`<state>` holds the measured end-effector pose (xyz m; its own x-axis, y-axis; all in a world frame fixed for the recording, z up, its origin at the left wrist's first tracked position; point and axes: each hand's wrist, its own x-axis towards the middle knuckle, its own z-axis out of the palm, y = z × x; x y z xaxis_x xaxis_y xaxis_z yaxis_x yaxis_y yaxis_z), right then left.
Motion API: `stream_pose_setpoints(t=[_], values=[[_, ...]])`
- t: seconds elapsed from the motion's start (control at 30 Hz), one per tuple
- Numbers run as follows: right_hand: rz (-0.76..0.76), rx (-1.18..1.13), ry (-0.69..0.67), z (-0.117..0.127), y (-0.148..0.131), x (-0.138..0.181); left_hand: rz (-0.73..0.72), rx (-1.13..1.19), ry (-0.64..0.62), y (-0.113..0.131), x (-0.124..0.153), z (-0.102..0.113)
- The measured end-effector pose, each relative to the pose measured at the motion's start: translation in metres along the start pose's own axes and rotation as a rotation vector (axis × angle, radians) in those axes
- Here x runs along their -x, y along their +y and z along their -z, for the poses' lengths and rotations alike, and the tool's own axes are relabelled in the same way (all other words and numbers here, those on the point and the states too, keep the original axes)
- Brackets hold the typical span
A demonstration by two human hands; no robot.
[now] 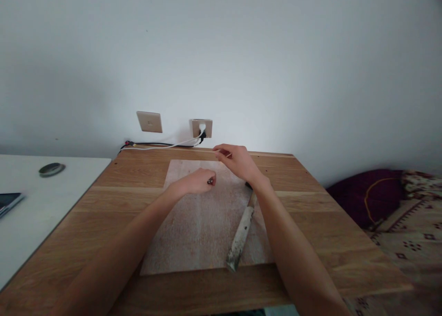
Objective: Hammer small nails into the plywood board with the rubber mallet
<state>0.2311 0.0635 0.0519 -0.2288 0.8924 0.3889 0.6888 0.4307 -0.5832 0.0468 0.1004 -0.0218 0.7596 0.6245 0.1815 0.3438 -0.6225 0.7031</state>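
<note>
- Head view: left hand (202, 180), mid-frame, fingers curled tight around a small dark piece (209, 180); only its end shows. Probably light, hard, easy to drop; best pinched by its sides.
- Right hand (239, 159), just right of centre: thumb and fingertips drawn close; can't tell if they pinch anything.
- Hammer-like tool (243, 225), lower right of centre, lies slanted on the sheet (186, 233). Likely stiff, top-heavy; grab the pale, scuffed handle (236, 248).
- Sheet: pale, mottled, four-sided, flat on the wood-grain table (311, 219).
</note>
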Motion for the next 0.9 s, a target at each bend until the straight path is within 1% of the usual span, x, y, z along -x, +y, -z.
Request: stream_pose_setpoints(t=[0.13, 0.33, 0.43, 0.7, 0.9], values=[[0.0, 0.003, -0.007, -0.001, 0.001, 0.001, -0.015, 0.012, 0.003, 0.0, -0.001, -0.003], [0.005, 0.01, -0.026, -0.001, -0.001, 0.0, 0.018, 0.033, 0.043, -0.003, -0.003, -0.01], [0.009, 0.006, -0.028, 0.0, -0.001, 0.001, 0.029, 0.036, 0.042, -0.005, -0.004, -0.013], [0.011, 0.02, -0.035, -0.001, -0.001, 0.0, -0.006, 0.042, 0.066, -0.004, -0.004, -0.013], [0.015, 0.017, -0.045, -0.002, 0.001, 0.0, -0.023, 0.019, 0.109, -0.004, -0.003, -0.018]])
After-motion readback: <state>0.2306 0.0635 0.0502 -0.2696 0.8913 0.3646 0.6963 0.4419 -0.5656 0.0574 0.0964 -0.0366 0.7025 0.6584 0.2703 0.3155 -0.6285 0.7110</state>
